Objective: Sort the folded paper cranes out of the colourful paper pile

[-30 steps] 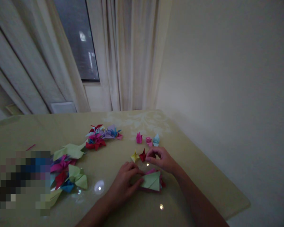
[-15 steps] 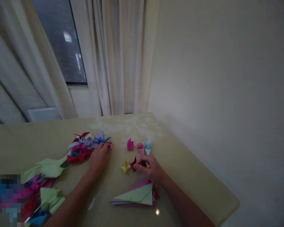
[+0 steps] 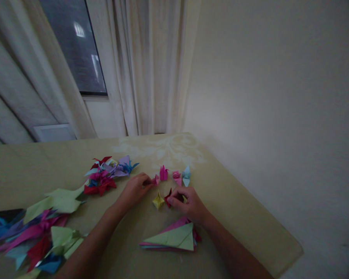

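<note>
Sheets of folded paper (image 3: 174, 238), green on top with pink beneath, lie on the desk (image 3: 250, 228) nearest the person, just behind the right wrist. Ahead of them the right hand (image 3: 190, 205) rests on the desk, its fingers (image 3: 174, 199) pinched together on a small red origami piece (image 3: 168, 195). A yellow origami piece (image 3: 158, 201) sits just left of those fingers, not held. Slightly farther, the left hand (image 3: 133, 188) reaches in, its fingers (image 3: 145, 181) closed on a small pink origami piece (image 3: 155, 180) at their tips. Beyond both sets of fingers stand a magenta piece (image 3: 163, 173), a pale pink piece (image 3: 177, 177) and a light blue piece (image 3: 186, 176) in a row. Left of the left fingers lies a heap of coloured origami (image 3: 110, 172); a larger heap (image 3: 40, 232) lies beside the left forearm.
</note>
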The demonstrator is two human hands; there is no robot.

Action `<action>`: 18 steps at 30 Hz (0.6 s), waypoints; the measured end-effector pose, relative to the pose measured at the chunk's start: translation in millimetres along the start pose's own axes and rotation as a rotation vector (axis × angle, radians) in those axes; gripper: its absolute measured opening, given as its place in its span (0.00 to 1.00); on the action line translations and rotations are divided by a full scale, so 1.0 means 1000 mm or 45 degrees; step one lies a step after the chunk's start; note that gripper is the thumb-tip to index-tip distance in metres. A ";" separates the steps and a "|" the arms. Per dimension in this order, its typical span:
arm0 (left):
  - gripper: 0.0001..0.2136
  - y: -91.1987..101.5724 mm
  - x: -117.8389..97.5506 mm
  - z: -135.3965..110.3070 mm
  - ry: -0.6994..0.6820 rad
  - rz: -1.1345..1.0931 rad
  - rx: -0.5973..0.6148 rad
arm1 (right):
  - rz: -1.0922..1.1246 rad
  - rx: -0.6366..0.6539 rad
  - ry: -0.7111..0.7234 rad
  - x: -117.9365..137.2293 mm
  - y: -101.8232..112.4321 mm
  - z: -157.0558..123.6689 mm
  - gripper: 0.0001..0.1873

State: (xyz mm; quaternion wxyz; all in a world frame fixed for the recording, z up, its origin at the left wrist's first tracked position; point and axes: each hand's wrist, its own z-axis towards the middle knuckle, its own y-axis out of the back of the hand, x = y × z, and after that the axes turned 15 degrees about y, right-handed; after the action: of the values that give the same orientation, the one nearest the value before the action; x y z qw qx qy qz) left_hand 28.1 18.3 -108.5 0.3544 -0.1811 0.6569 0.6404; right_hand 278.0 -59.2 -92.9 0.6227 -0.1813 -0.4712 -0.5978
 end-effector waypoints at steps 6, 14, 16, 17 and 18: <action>0.09 0.018 -0.028 -0.006 -0.060 -0.098 0.055 | -0.045 -0.194 0.035 -0.002 -0.001 0.002 0.15; 0.08 0.027 -0.090 -0.033 -0.273 -0.176 0.391 | -0.049 -0.208 0.054 -0.003 0.013 0.007 0.17; 0.08 0.024 -0.086 -0.030 -0.241 -0.174 0.377 | -0.060 -0.158 0.052 0.000 0.019 0.006 0.17; 0.08 0.023 -0.079 -0.027 -0.206 -0.154 0.321 | -0.071 -0.135 0.048 0.002 0.022 0.005 0.17; 0.09 0.022 -0.069 -0.023 -0.160 -0.100 0.224 | -0.094 -0.104 0.045 0.003 0.023 0.004 0.16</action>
State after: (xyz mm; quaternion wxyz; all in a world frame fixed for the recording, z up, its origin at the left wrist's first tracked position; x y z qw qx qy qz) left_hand 54.4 -15.9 -46.4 0.4342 -0.1344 0.6795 0.5759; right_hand 297.3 -52.6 -80.3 0.6006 -0.1787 -0.4417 -0.6421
